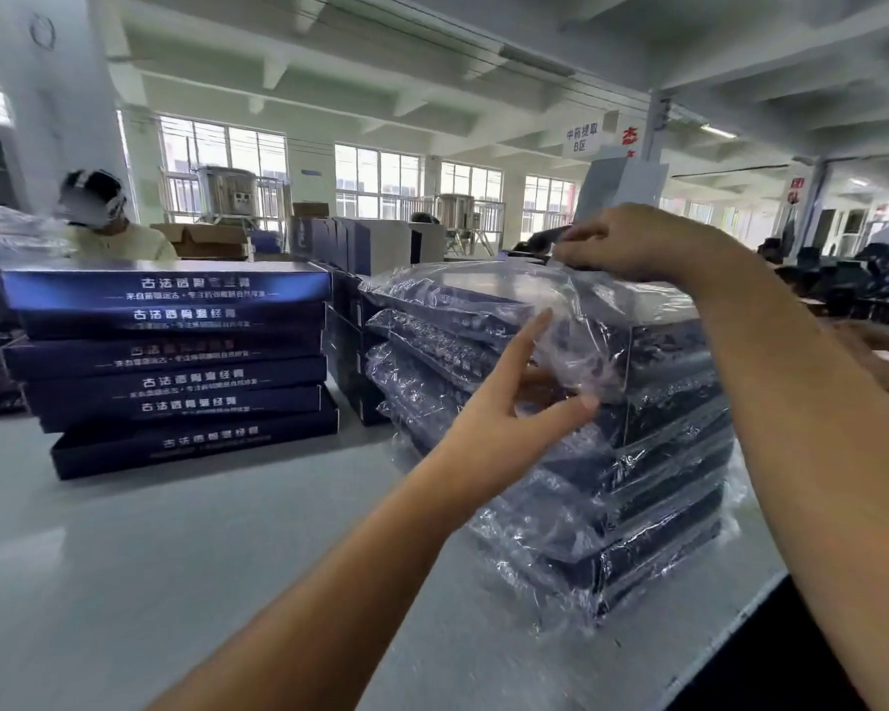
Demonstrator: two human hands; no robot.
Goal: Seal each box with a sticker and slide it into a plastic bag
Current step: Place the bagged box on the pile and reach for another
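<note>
In the head view, the right hand (637, 243) pinches the top plastic bag (483, 287) on the bagged stack (637, 479) by the right edge of the worktop (150, 556). The left hand (509, 407), fingers spread, touches its loose film. Best to pull the mouth taut while steadying the stack below.

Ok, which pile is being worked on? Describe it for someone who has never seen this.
On the grey table stand two piles of flat dark blue boxes. Take the right pile: the left hand touches its side and the right hand pinches the top bag. Unlike the bare left pile with white lettering, its boxes sit in crinkled clear plastic.
</note>
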